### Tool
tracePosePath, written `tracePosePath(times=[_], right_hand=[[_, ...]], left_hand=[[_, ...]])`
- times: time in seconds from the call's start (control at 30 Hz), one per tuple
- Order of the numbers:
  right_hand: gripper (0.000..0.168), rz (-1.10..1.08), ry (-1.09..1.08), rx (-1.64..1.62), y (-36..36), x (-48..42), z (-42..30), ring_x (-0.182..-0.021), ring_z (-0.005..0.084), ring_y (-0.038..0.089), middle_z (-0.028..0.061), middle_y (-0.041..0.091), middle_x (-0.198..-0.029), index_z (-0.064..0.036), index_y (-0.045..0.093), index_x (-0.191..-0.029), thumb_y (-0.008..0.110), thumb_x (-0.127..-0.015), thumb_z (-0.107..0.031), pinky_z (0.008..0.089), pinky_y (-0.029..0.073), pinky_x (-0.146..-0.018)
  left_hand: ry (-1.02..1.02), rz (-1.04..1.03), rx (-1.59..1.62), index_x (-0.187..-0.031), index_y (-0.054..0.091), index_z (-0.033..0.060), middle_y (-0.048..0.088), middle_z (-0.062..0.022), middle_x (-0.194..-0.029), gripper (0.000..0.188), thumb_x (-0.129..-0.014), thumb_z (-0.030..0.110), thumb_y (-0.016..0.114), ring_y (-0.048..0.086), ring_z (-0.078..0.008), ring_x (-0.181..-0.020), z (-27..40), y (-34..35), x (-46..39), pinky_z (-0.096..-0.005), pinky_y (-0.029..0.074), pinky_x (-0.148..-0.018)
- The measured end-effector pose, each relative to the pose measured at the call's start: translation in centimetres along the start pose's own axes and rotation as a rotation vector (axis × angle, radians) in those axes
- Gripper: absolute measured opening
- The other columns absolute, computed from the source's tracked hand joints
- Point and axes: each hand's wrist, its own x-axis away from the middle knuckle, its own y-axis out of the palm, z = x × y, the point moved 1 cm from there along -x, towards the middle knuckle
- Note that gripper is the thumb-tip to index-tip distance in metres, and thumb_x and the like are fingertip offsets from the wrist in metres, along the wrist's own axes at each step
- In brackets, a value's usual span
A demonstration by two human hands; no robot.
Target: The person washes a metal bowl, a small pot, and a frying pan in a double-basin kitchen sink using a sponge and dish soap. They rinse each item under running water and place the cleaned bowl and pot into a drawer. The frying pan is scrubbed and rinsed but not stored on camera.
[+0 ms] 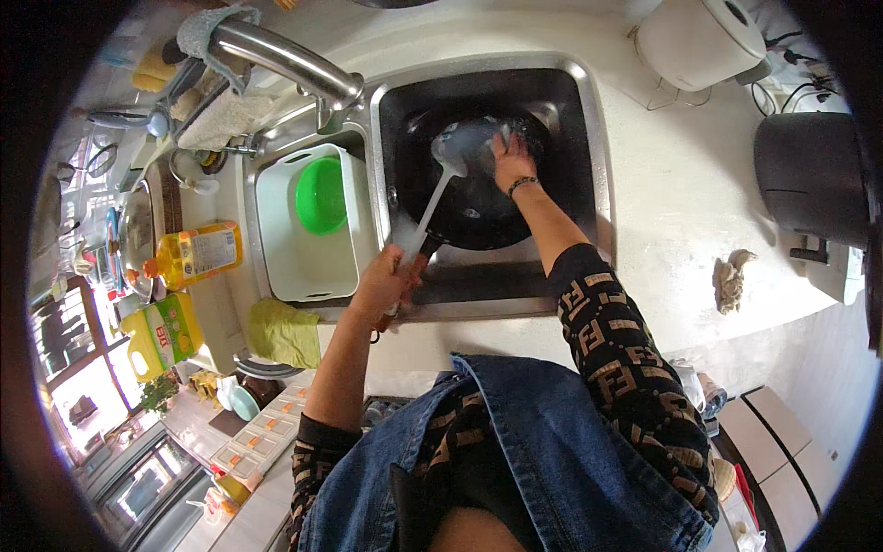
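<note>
A black wok [476, 207] lies in the right basin of a steel sink [600, 159], its handle towards me at the lower left. My left hand [390, 279] is closed round a spatula [438, 196] with a pale shaft and a brown handle end, beside the wok's handle; whether it grips that handle too, I cannot tell. The spatula's head rests over the wok. My right hand [514, 162] is inside the wok with its fingers spread against the upper right part. Whitish blur, perhaps water or steam, hides some of the wok near the fingertips.
In the left basin stands a white plastic tub [310, 269] holding a green bowl [321, 196]. A steel faucet [283, 58] reaches in from the upper left. A green cloth [283, 331] and a bottle of yellow liquid [200, 255] are at left; a crumpled rag [732, 279] lies right.
</note>
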Motion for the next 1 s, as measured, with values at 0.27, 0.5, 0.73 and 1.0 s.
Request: tracePosePath(times=[0.27,0.5,0.73,1.0], right_hand=[[0.019,-0.445,0.100,-0.021,0.3,-1.2,1.6,-0.087,0.0273,0.057,0.0108,0.058,-0.095,-0.006,0.062,-0.089,0.048,-0.078,-0.013,0.0363,0.049,-0.068],[0.015,-0.011,-0.024,-0.528,-10.0,8.2,-7.7,-0.076,0.0316,0.057,0.0158,0.057,-0.089,-0.004,0.057,-0.077,0.052,-0.074,-0.018,0.0411,0.048,-0.067],[0.041,0.001,-0.172,-0.535,-5.6,7.0,-7.9,-0.122,0.0332,0.029,0.0159,0.037,-0.129,-0.003,0.044,-0.120,0.034,-0.088,-0.027,0.0429,0.023,-0.101],[0.045,-0.512,-0.035,-0.117,0.1,-2.6,-2.4,-0.128,0.0276,0.019,0.0066,0.025,-0.138,-0.017,0.028,-0.133,0.027,-0.090,-0.033,0.0428,0.019,-0.102]], left_hand=[[0.017,-0.214,0.676,-0.089,0.053,0.0067,0.046,0.0002,-0.061,0.013,-0.078,0.008,0.045,0.041,-0.0095,-0.043,-1.4,2.2,-1.8,-0.0230,0.031,-0.039],[-0.094,-0.305,1.082,-0.094,0.049,0.0059,0.048,-0.0016,-0.069,0.017,-0.079,0.003,0.041,0.042,-0.0095,-0.049,-1.4,3.5,-4.2,-0.0232,0.030,-0.041],[-0.068,-0.387,1.129,-0.098,0.049,0.0068,0.045,-0.0003,-0.070,0.021,-0.080,0.001,0.040,0.032,-0.0031,-0.045,-1.2,3.6,-4.0,-0.0156,0.021,-0.037],[-0.155,-0.362,1.079,-0.110,0.046,0.0105,0.046,0.0014,-0.068,0.027,-0.084,0.004,0.037,0.029,-0.0024,-0.043,-4.1,2.0,-1.4,-0.0160,0.021,-0.036]])
